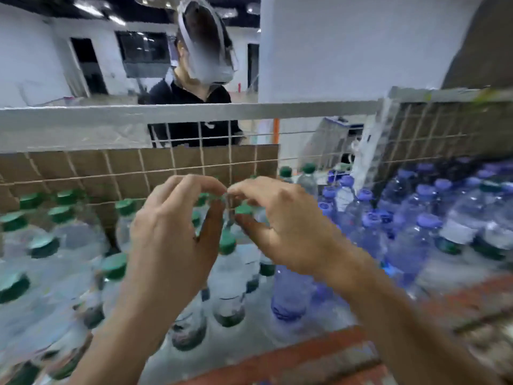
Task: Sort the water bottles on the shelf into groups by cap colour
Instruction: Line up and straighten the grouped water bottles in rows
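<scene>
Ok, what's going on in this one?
A person is sorting water bottles on a shelf. Green-capped bottles stand on the left, blue-capped bottles on the right. The left hand and right hand are raised together mid-shelf, fingers curled at two green caps; blur hides whether either actually grips one. Another person stands beyond the wire mesh.

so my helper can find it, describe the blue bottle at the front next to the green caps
The shelf holds green-cap bottles on the left and blue-cap bottles on the right. At the front where the groups meet, just below the right hand, stands the blue bottle. It is tinted blue all over, while its left neighbours are clear.
</scene>
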{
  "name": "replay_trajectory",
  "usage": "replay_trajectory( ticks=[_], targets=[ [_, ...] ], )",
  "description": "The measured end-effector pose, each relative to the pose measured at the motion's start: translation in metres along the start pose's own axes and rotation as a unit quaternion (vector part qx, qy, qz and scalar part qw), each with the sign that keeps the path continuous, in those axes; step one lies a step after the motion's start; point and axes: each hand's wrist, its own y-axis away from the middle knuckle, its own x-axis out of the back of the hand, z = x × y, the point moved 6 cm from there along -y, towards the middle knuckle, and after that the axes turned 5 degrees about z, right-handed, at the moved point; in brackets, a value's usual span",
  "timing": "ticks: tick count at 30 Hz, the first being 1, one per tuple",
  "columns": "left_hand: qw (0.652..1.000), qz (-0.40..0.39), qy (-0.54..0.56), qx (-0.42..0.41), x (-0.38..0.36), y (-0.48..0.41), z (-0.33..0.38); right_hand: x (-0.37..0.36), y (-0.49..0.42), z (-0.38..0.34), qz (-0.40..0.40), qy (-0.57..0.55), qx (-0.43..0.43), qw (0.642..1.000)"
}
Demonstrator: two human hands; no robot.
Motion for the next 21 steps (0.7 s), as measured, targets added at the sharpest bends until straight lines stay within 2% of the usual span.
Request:
replay_trajectory(
  ticks=[4,8,12,17,21],
  targets=[
    [0.993,-0.068,0.096,-0.030,-0.111,0.013,0.107,0.074,0.092,0.091,0.031,0.077,-0.125,0.989],
    [0.973,-0.144,0.172,-0.056,-0.208,0.032,0.208,0.146,0.172,0.166,0.068,0.135,-0.231,0.961],
    [0.954,-0.206,0.210,-0.060,-0.285,0.044,0.280,0.196,0.231,0.228,0.082,0.163,-0.313,0.932],
    [0.936,-0.248,0.244,-0.057,-0.368,0.051,0.333,0.228,0.275,0.303,0.111,0.154,-0.369,0.910],
    [0.923,-0.262,0.280,-0.044,-0.439,0.047,0.371,0.253,0.286,0.372,0.130,0.156,-0.375,0.904]
  ],
)
